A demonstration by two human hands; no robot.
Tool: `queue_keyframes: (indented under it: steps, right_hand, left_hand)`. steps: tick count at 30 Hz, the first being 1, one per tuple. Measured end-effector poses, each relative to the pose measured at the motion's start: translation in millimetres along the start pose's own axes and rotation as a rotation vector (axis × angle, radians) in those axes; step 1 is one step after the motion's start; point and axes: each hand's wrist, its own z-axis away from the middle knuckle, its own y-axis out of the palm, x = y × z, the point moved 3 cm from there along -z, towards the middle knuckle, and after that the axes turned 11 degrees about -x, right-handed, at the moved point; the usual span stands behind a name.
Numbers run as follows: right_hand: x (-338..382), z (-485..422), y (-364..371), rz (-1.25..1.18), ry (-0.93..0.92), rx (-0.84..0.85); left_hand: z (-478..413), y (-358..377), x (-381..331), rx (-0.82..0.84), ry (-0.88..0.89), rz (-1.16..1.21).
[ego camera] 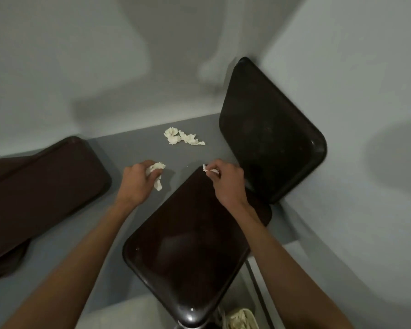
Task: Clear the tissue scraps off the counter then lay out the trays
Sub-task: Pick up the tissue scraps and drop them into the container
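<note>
Clearing the tabletop (133, 148) before laying trays, the left hand (138, 179) grips a crumpled scrap (156, 168) while the right hand (226, 179) pinches a smaller scrap (209, 169) over the near tray (188, 245); more scraps (183, 137) lie farther back.

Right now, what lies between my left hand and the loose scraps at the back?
Only bare counter, by the head view, between the left hand, gripping another scrap, and the loose scraps.

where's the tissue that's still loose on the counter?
Head view: the loose tissue lies on the grey counter by the back wall, beyond the left hand and right hand, just left of the tray leaning in the right corner.
</note>
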Motion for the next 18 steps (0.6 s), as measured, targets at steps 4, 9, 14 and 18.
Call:
queue_keyframes:
  steps: [4, 9, 14, 18]
  right_hand:
    - [0.4, 77.3, -37.9, -0.096, 0.043, -0.074]
    - [-16.3, 165.8, -74.5, -0.132, 0.170, -0.194]
    - [-41.8, 255.5, -109.4, -0.156, 0.289, -0.311]
    - [-68.8, 326.1, -132.7, -0.188, 0.400, -0.355]
  left_hand:
    - [71.0, -11.1, -41.7, 0.031, 0.012, 0.090]
    - [148.7, -9.8, -78.8, 0.108, 0.066, 0.199]
    - [224.2, -11.3, -108.3, 0.204, 0.146, 0.241]
    - [279.2, 2.0, -131.1, 0.280, 0.168, 0.280]
